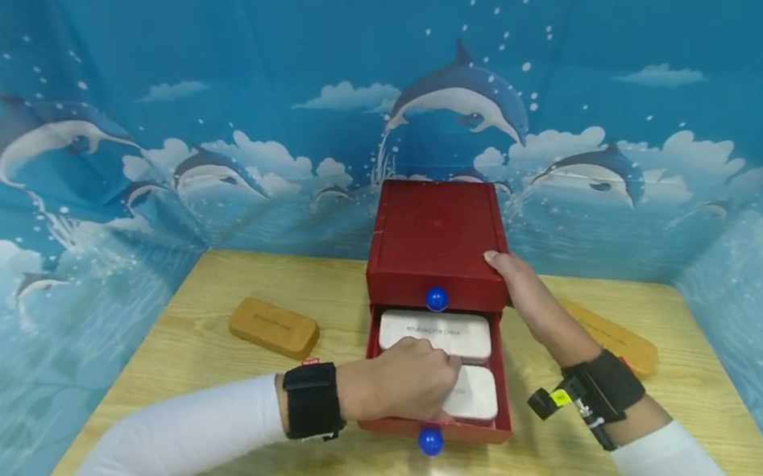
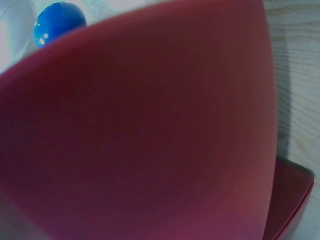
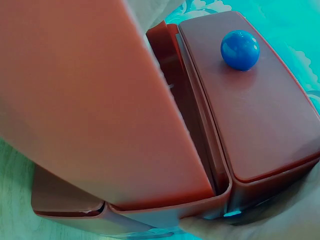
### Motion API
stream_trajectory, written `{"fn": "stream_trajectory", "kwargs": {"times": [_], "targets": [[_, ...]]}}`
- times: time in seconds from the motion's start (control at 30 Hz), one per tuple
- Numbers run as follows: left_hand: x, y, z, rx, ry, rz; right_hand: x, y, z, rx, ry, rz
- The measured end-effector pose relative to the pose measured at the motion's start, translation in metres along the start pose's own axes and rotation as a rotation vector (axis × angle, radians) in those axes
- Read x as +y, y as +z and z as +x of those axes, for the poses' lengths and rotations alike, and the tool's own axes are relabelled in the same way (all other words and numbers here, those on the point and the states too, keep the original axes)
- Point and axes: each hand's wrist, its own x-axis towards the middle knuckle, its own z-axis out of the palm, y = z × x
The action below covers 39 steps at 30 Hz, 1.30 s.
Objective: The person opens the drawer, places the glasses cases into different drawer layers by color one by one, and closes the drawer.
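Note:
A red two-drawer box (image 1: pixel 437 230) stands at the back of the table, its lower drawer (image 1: pixel 503 418) pulled out. Two white cases lie inside: a rear one (image 1: pixel 437 331) with dark lettering and a front one (image 1: pixel 474 393). My left hand (image 1: pixel 401 379) grips the front case across its width and covers its left part; the fingertips are hidden. My right hand (image 1: pixel 536 304) rests against the box's right side, thumb on the top edge, its other fingers mostly hidden. Red walls of the box (image 2: pixel 165 120) fill most of the left wrist view.
An orange case (image 1: pixel 274 327) lies left of the box, and another orange case (image 1: pixel 613 336) lies to the right, partly behind my right forearm. Blue knobs mark the upper drawer (image 1: pixel 436 299) and the lower drawer's front (image 1: pixel 430 441). A dolphin-printed curtain (image 1: pixel 308 32) surrounds the table.

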Motion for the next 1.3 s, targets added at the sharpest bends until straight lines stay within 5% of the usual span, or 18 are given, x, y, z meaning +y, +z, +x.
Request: {"fn": "stream_trajectory", "kwargs": {"times": [0.37,0.83,1.03,1.2,1.3], "targets": [[0.002,-0.001,-0.004,0.016,0.011,0.116,0.001,0.000,-0.001,0.004,-0.015,-0.009],[0.001,-0.006,-0.009,-0.025,0.010,0.085,0.000,0.000,-0.002,-0.007,-0.008,-0.003],[-0.001,-0.011,-0.012,0.125,0.033,0.117,-0.002,0.000,-0.002,0.003,-0.003,-0.016],[0.000,-0.018,-0.017,0.280,0.076,-0.061,-0.003,0.001,-0.002,0.011,-0.002,-0.023],[0.002,-0.025,-0.021,0.314,0.115,-0.236,-0.002,0.001,-0.002,0.017,0.005,-0.024]]}}
